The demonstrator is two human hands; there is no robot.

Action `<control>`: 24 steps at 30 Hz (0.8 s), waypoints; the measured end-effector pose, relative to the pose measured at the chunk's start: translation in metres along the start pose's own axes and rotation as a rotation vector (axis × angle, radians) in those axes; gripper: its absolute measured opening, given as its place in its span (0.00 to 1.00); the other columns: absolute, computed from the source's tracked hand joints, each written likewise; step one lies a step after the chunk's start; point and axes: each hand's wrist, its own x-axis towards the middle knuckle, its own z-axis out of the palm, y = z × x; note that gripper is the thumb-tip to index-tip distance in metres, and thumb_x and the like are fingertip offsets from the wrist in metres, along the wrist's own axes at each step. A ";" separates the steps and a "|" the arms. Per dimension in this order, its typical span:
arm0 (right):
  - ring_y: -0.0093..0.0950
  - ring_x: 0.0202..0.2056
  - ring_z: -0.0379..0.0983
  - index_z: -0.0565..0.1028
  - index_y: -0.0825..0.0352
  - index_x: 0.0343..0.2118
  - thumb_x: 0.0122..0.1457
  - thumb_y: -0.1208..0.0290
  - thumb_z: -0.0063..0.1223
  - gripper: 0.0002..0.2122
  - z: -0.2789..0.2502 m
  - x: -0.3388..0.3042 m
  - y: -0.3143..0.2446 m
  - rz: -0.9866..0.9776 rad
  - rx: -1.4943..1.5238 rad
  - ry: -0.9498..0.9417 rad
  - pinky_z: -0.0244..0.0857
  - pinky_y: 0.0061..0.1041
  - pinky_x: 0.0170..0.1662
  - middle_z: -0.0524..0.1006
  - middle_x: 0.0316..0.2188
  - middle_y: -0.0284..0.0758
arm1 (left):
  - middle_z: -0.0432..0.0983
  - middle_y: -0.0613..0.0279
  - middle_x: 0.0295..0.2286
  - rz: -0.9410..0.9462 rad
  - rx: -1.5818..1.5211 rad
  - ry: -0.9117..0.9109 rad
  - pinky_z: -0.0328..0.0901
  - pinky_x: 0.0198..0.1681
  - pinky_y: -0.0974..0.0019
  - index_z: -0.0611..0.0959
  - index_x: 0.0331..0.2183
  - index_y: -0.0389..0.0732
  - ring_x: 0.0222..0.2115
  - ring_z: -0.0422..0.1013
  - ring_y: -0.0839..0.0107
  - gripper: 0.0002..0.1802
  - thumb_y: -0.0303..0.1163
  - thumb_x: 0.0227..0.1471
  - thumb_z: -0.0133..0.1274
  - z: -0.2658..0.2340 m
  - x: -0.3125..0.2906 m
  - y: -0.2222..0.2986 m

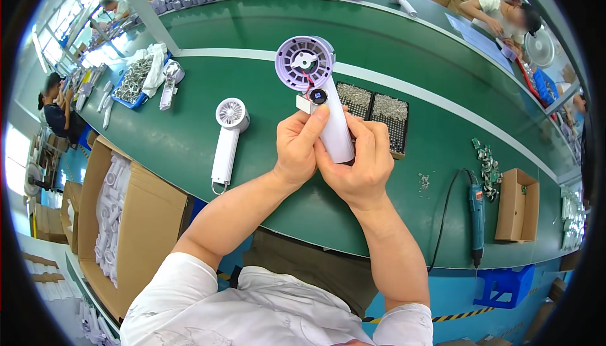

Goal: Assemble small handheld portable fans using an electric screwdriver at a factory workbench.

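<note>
Both my hands hold a handheld fan (339, 132) upright over the green table (278, 201). It has a round lilac head without a front cover and a white handle. A small round display (317, 96) on the handle is lit. Red wires run from the head's hub down to a white block (305, 104) beside the handle. My left hand (297, 147) is closed on the handle's left side, its thumb just below the display. My right hand (363, 163) wraps the lower end. Another white fan (225, 150), with its grille on, lies to the left.
Black trays (404, 141) of small metal parts stand behind my right hand. Rightward are loose screws (424, 182), an electric screwdriver (476, 213), circuit boards (488, 168) and a small carton (531, 210). A large carton (151, 220) of white parts stands left. Other people sit farther off.
</note>
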 end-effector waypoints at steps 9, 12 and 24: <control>0.31 0.29 0.74 0.75 0.73 0.41 0.38 0.74 0.74 0.24 0.000 -0.004 -0.001 0.047 0.041 -0.017 0.72 0.26 0.28 0.77 0.32 0.38 | 0.80 0.48 0.38 0.000 0.032 -0.009 0.72 0.42 0.67 0.79 0.43 0.24 0.36 0.77 0.68 0.22 0.38 0.66 0.44 0.003 0.000 0.004; 0.31 0.29 0.73 0.75 0.73 0.41 0.38 0.75 0.74 0.24 0.000 -0.004 -0.002 0.056 0.045 -0.025 0.71 0.26 0.28 0.77 0.32 0.38 | 0.82 0.56 0.35 -0.004 -0.033 0.013 0.71 0.39 0.71 0.82 0.41 0.28 0.34 0.76 0.75 0.18 0.35 0.66 0.47 0.005 0.000 0.004; 0.30 0.29 0.73 0.76 0.72 0.40 0.38 0.75 0.74 0.24 0.001 -0.003 -0.001 0.060 0.045 -0.024 0.71 0.25 0.27 0.77 0.32 0.37 | 0.80 0.50 0.37 0.007 0.035 0.005 0.72 0.41 0.68 0.80 0.43 0.25 0.35 0.77 0.71 0.22 0.38 0.66 0.45 0.003 0.001 0.004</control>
